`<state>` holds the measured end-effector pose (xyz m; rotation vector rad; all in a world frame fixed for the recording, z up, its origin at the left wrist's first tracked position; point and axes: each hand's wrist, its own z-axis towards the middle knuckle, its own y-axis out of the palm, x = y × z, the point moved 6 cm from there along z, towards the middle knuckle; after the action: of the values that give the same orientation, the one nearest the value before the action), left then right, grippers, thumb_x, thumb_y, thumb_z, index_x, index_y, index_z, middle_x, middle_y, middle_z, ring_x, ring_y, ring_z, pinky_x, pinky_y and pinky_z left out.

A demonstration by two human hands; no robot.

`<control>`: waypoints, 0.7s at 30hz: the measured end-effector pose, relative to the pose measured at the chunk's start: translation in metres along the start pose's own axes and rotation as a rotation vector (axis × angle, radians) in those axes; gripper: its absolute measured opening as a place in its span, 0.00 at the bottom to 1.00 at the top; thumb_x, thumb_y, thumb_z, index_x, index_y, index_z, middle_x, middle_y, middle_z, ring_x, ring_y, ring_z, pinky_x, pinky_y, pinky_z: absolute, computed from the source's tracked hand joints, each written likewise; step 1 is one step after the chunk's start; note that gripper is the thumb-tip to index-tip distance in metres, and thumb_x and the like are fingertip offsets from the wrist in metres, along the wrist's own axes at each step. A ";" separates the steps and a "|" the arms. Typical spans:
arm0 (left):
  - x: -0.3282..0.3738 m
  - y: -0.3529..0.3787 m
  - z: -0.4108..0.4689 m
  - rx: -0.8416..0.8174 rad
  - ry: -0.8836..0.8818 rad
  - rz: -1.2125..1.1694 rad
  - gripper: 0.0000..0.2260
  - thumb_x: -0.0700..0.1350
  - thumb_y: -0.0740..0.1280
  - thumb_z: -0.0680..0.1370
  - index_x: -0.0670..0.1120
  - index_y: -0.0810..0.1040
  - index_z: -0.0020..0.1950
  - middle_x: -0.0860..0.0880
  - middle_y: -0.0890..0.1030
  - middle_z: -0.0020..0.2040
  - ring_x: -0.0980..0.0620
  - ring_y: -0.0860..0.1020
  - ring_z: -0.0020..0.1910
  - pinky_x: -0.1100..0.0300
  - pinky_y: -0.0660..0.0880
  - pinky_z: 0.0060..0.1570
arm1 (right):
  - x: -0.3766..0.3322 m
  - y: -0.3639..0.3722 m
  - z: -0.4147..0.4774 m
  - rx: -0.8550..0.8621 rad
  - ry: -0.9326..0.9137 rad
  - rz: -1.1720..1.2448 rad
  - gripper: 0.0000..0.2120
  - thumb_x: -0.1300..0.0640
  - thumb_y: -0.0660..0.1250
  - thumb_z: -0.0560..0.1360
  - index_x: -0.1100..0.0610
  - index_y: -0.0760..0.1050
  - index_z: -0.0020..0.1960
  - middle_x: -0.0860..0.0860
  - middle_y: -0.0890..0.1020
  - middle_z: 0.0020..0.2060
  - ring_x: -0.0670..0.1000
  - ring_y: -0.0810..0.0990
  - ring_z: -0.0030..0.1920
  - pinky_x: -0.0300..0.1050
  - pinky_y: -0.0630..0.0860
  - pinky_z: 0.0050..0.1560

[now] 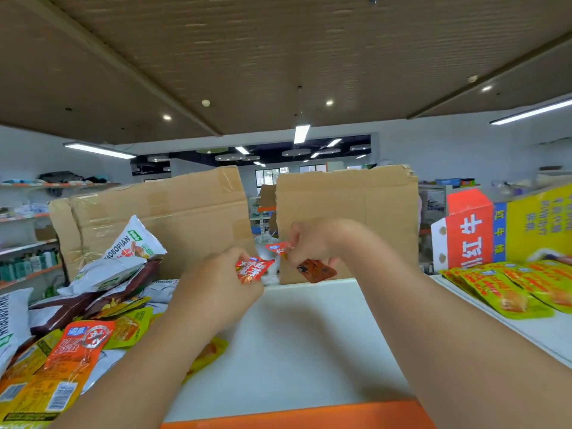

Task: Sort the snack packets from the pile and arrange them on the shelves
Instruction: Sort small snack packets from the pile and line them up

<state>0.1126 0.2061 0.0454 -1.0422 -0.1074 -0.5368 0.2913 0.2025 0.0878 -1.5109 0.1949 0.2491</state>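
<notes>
My left hand (pixel 218 283) grips a small red snack packet (pixel 253 269) above the white shelf (pixel 297 345). My right hand (pixel 315 239) pinches another small packet (pixel 315 270), red at its top and brown at its lower end. Both hands are held close together in front of two upright cardboard pieces (pixel 192 212). A pile of snack packets (pixel 93 305) lies at the left: white, brown, yellow-green and an orange one (pixel 71 360) in front.
A row of yellow-green packets (pixel 507 292) lies on the shelf at the right, beside a red and yellow carton (pixel 501 227). The second cardboard piece (pixel 349 218) stands behind my right hand. An orange shelf edge (pixel 297 416) runs along the front. Store shelves (pixel 28 243) stand far left.
</notes>
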 end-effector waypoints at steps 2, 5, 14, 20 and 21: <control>0.018 0.001 0.007 0.016 0.033 -0.060 0.14 0.59 0.69 0.70 0.61 0.75 0.55 0.58 0.82 0.49 0.51 0.78 0.46 0.56 0.74 0.43 | 0.020 -0.012 -0.009 0.053 0.052 0.006 0.22 0.50 0.70 0.75 0.54 0.70 0.66 0.56 0.80 0.54 0.58 0.83 0.50 0.55 0.81 0.57; 0.059 0.013 0.013 0.002 0.095 -0.180 0.15 0.59 0.68 0.67 0.63 0.74 0.53 0.59 0.81 0.47 0.54 0.79 0.43 0.56 0.76 0.41 | 0.067 -0.031 -0.030 0.120 0.157 0.016 0.26 0.48 0.69 0.76 0.51 0.65 0.70 0.56 0.78 0.56 0.59 0.81 0.53 0.57 0.80 0.58; 0.201 0.050 0.003 0.034 0.267 -0.348 0.17 0.58 0.73 0.70 0.64 0.74 0.57 0.57 0.80 0.54 0.52 0.79 0.44 0.56 0.74 0.40 | 0.209 -0.083 -0.121 0.460 0.299 0.172 0.18 0.50 0.73 0.73 0.57 0.76 0.59 0.53 0.77 0.43 0.53 0.75 0.38 0.44 0.69 0.36; 0.304 0.083 -0.024 -0.041 0.308 -0.464 0.17 0.58 0.73 0.69 0.65 0.72 0.55 0.59 0.79 0.54 0.52 0.82 0.37 0.55 0.80 0.38 | 0.308 -0.105 -0.187 0.581 0.347 0.250 0.16 0.49 0.74 0.72 0.53 0.73 0.54 0.50 0.78 0.44 0.51 0.74 0.31 0.42 0.68 0.31; 0.323 0.088 -0.030 -0.046 0.309 -0.474 0.17 0.58 0.74 0.69 0.65 0.72 0.54 0.59 0.79 0.54 0.52 0.82 0.38 0.54 0.80 0.39 | 0.325 -0.109 -0.198 0.585 0.351 0.248 0.16 0.49 0.74 0.71 0.52 0.73 0.54 0.50 0.78 0.43 0.51 0.75 0.30 0.42 0.68 0.31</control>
<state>0.4290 0.0947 0.0683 -0.9671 -0.0685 -1.1282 0.6392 0.0131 0.0912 -0.9352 0.6784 0.1057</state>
